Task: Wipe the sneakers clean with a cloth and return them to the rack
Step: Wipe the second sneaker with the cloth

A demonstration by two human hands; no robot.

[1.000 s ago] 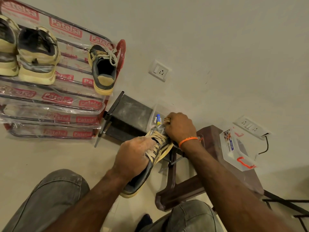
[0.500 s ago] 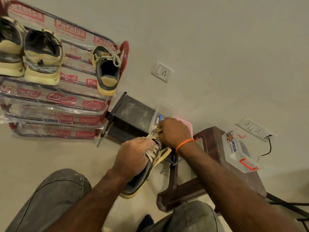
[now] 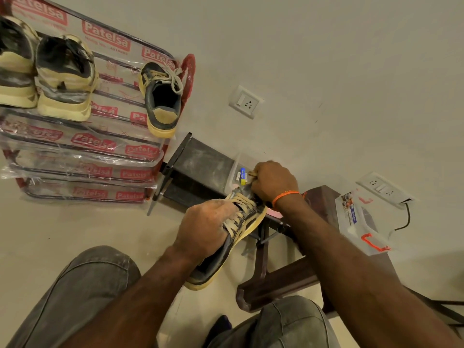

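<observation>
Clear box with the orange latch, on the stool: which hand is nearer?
Right. The right hand, at the held sneaker's toe, lies toward the clear box; the left hand, gripping the sneaker's middle, is farther off.

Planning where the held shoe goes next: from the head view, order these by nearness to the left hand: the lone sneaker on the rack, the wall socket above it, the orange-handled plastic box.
1. Lone sneaker, up-left on the rack.
2. Wall socket, straight above the left hand.
3. Plastic box, far right on the stool.

A metal shoe rack (image 3: 82,156) wrapped in clear printed plastic carries two cream-and-black sneakers (image 3: 45,71) at its top shelf's left end and a black, tan-heeled laced sneaker (image 3: 160,101) at the right edge.

A clear plastic box (image 3: 361,222) rests on the dark brown stool (image 3: 288,280).
</observation>
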